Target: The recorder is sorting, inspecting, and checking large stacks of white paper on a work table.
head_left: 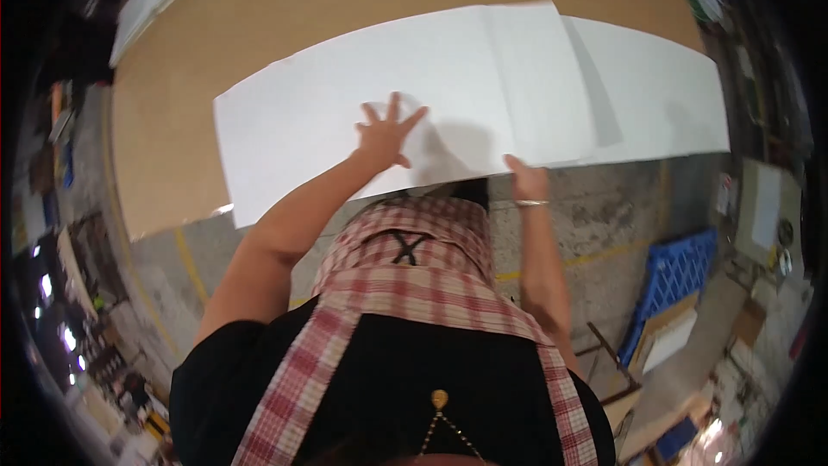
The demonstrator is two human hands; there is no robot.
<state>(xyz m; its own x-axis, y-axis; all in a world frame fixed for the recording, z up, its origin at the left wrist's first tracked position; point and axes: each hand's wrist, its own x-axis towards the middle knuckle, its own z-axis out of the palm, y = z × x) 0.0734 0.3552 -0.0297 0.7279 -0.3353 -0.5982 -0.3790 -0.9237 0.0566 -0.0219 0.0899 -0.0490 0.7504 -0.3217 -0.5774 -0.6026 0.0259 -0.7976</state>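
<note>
A long white sheet of card or paper (297,125) lies across the brown surface in front of me, its near edge reaching past that surface toward my body. A faint crease runs down it near its right end. That end overlaps a second white piece (668,91), which extends to the right; whether the two are joined I cannot tell. My left hand (384,136) rests on the upper sheet, fingers spread wide, holding nothing. At the near edge, my right hand (529,183) grips the white sheet with its thumb on top; its other fingers are hidden underneath.
The broad brown cardboard-covered surface (168,147) fills the far side. More white sheets (159,0) lie at its far left corner. A blue plastic pallet (677,267) leans on the right, with boards (668,341) against it. Yellow lines mark the concrete floor (595,216).
</note>
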